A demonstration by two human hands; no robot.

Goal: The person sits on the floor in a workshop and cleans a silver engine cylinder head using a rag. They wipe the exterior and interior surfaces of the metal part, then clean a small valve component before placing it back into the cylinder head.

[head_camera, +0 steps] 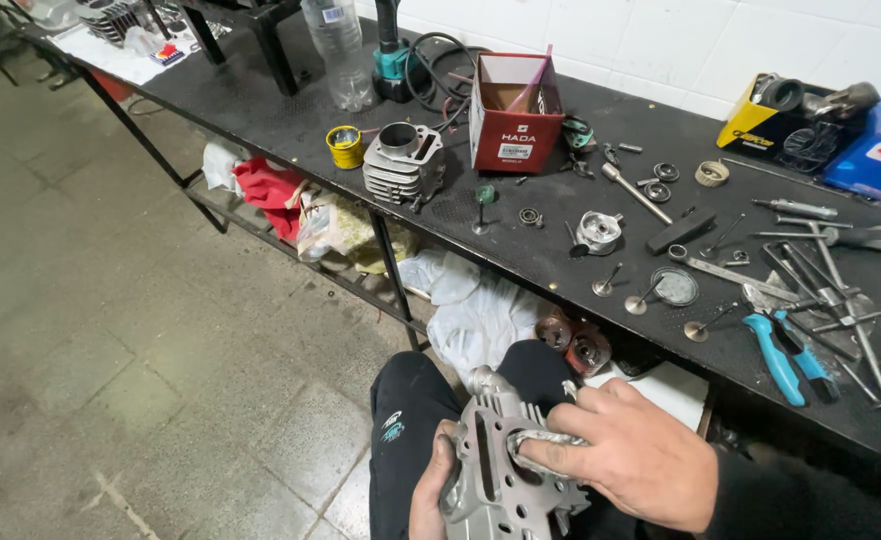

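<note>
Near the bottom edge, over the lap, the left hand [430, 495] grips a heavy-looking, rigid finned cylinder head [500, 470] by its edge while the right hand's [630, 455] fingers press a rag [545, 440] into its bore.

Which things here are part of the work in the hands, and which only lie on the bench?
In hand:
- cylinder head, held by left hand
- rag, pressed in by right hand

Lying about:
- finned cylinder
- red box
- piston
- valves
- blue pliers
- bottle
</note>
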